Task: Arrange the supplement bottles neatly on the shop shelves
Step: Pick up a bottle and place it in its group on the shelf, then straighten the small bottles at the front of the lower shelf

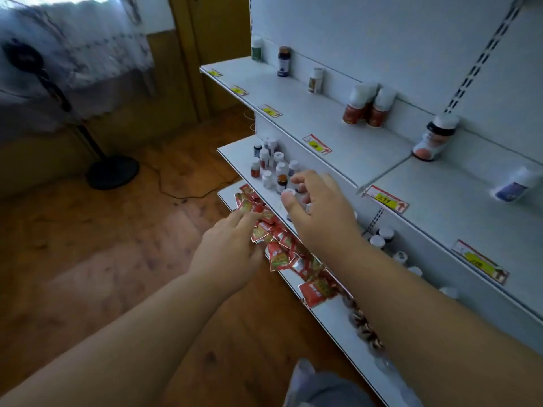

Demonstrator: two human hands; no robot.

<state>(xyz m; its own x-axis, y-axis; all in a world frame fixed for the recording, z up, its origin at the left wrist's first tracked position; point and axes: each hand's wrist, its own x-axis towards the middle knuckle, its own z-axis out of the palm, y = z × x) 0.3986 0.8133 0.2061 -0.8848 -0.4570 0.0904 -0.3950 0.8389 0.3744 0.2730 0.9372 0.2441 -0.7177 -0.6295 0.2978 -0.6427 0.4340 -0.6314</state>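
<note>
A cluster of small supplement bottles (270, 164) with white caps stands at the left end of the middle shelf (235, 154). My right hand (317, 212) hovers over the near side of this cluster with its fingers loosely curved; no bottle shows in its grasp. My left hand (232, 254) reaches lower, its straight fingers resting on a pile of red sachets (283, 252). On the top shelf (338, 136) stand a green bottle (256, 48), a dark bottle (283, 61), a white bottle (316, 80) and two red-labelled bottles (364, 107). One bottle (433, 138) leans against the back panel. Another bottle (517, 185) lies on its side.
More white-capped bottles (382, 236) sit further right on the middle shelf, partly behind my right forearm. Yellow and red price tags (317, 143) line the shelf edges. A standing fan (113, 171) with a trailing cable (176, 196) stands on the wooden floor at left.
</note>
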